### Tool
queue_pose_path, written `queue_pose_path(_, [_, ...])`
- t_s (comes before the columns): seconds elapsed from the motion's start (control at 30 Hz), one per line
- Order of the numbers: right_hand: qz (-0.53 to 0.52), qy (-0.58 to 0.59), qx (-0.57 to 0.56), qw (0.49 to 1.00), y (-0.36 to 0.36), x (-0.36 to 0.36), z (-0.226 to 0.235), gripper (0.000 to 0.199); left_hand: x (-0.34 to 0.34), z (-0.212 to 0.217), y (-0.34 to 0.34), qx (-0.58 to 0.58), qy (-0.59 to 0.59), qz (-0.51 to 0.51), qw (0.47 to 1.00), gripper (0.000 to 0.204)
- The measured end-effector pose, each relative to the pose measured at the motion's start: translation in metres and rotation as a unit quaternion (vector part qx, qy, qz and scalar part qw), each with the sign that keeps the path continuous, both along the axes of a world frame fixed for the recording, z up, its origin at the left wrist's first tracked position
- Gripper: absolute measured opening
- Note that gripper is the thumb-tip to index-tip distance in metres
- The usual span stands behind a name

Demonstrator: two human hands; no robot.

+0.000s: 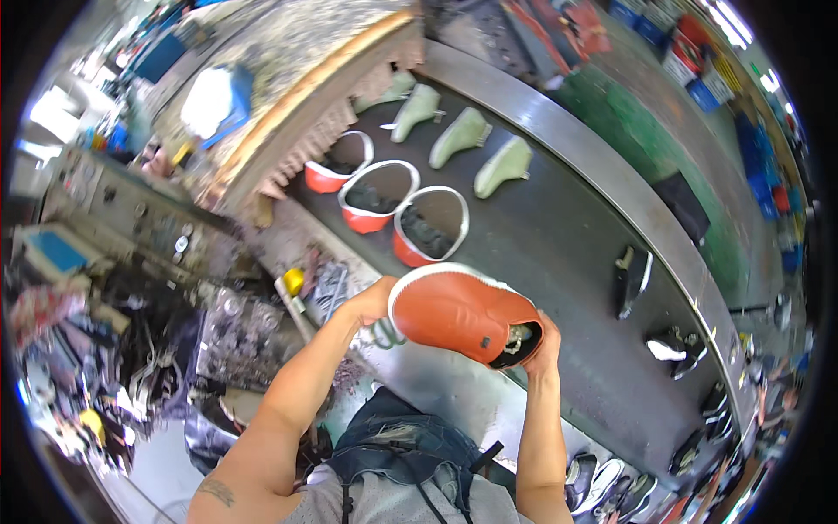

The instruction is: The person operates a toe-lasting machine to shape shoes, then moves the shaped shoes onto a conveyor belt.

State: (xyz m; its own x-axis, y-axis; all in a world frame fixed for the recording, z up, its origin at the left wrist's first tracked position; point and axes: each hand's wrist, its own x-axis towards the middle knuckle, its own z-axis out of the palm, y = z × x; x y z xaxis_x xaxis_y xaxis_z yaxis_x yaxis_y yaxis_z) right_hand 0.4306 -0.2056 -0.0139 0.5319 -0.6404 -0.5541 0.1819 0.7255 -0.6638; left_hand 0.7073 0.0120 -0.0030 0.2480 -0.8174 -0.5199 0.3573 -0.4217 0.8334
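Between my two hands is a reddish-brown slip-on shoe [458,313] with a white sole edge, held above the near side of a dark belt [559,262]. My left hand [375,301] grips its toe end, the fingers mostly hidden behind the sole. At the heel, beside the shoe's opening, my right hand [546,348] is closed round it. A pale form shows inside the opening. Just beyond the shoe stand three red pieces with white rims and dark insides, the nearest [430,229] close to the toe. Farther off lie several pale green shoe lasts [504,166].
A pinkish fringed curtain [319,144] hangs where the belt passes under a cover. A metal rail [559,113] borders the belt's far side. Dark shoes [633,279] sit along the right, with more [602,485] at the lower right. Grimy machinery [249,336] crowds the left.
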Motion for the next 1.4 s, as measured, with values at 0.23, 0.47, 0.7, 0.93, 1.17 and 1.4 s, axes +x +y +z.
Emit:
queue_pose_path(0.23, [0.027,0.070,0.023,0.997,0.128,0.058,-0.007,0.025,0.015,0.034,0.136,0.014,0.051,0.280,0.959,0.033])
queue_pose_path(0.47, [0.256,0.023,-0.033,0.966,0.251,0.108,-0.015,0.025,0.046,0.103,0.245,-0.078,-0.112,0.507,0.851,0.026])
queue_pose_path(0.7, [0.448,-0.213,-0.036,0.867,0.369,0.202,0.084,0.020,0.002,0.190,0.338,0.053,-0.367,0.557,0.743,0.029])
queue_pose_path(0.93, [0.536,-0.188,-0.178,0.803,0.527,0.227,0.132,0.022,-0.029,0.223,0.502,-0.117,-0.172,0.687,0.696,0.021])
queue_pose_path(1.17, [0.559,-0.161,-0.156,0.798,0.673,0.250,0.146,0.019,-0.088,0.186,0.596,-0.312,-0.065,0.841,0.438,0.041])
queue_pose_path(1.4, [0.512,-0.124,-0.080,0.847,0.759,0.248,0.132,0.018,-0.100,0.138,0.652,-0.213,-0.044,0.874,0.435,0.019])
